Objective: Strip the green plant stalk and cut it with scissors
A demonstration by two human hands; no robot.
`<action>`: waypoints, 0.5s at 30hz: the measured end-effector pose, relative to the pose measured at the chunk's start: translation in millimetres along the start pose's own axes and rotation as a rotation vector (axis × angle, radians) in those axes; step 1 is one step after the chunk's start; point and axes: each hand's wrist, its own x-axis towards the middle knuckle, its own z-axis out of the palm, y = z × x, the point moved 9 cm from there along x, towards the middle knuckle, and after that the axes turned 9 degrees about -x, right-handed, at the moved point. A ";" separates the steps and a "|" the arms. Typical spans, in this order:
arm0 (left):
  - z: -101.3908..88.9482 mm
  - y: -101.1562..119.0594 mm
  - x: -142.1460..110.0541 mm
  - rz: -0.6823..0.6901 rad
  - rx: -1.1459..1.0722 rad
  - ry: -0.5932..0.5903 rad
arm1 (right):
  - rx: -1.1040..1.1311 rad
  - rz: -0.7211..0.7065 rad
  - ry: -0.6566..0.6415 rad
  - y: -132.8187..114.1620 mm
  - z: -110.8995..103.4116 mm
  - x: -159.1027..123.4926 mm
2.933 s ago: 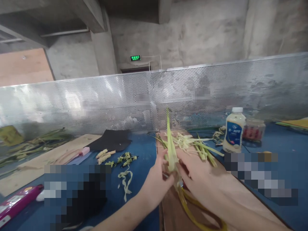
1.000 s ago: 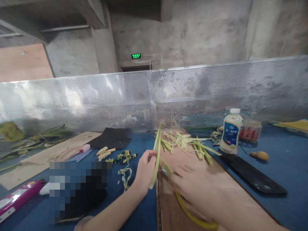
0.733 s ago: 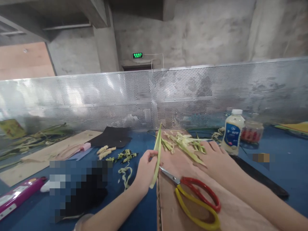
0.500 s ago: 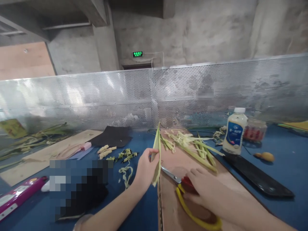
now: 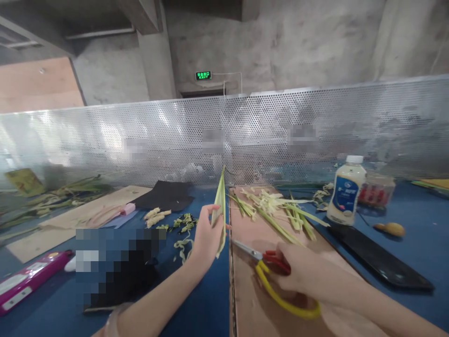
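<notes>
The left hand [image 5: 206, 236] pinches a green leaf [image 5: 220, 213] between its thumb and fingers. The leaf stands up with its thin tip pointing to the far edge of the blue table [image 5: 206, 309]. It is just past the left edge of the brown board [image 5: 245, 229].

The right hand [image 5: 298, 267] is closed on the scissors [image 5: 255, 253], with its fingers by the red and yellow handles. The blades look shut. Their tip points at the board's left edge, near the leaf but not touching it.

Pale and green strips [image 5: 273, 206] lie in a loose pile near the far end of the board. Past the board's right edge, a bottle [image 5: 345, 192] stands up with a jar [image 5: 378, 192] close behind it. A long black thing [image 5: 382, 257] lies nearer, along that same edge. A purple box [image 5: 33, 281] is by the table's left side.
</notes>
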 end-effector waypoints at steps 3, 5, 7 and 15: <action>-6.3 1.5 0.8 0.006 -0.022 0.051 | 0.152 0.041 -0.048 13.1 1.6 13.2; -8.5 -0.4 1.5 -0.006 -0.043 0.066 | 0.263 0.040 -0.032 19.9 -2.9 22.2; -7.2 -3.8 1.3 -0.030 -0.071 0.056 | 0.351 0.032 0.024 23.9 -11.1 28.9; 27.3 1.1 -20.7 -0.128 -0.229 -0.165 | 0.503 -0.018 0.198 25.3 -15.3 30.9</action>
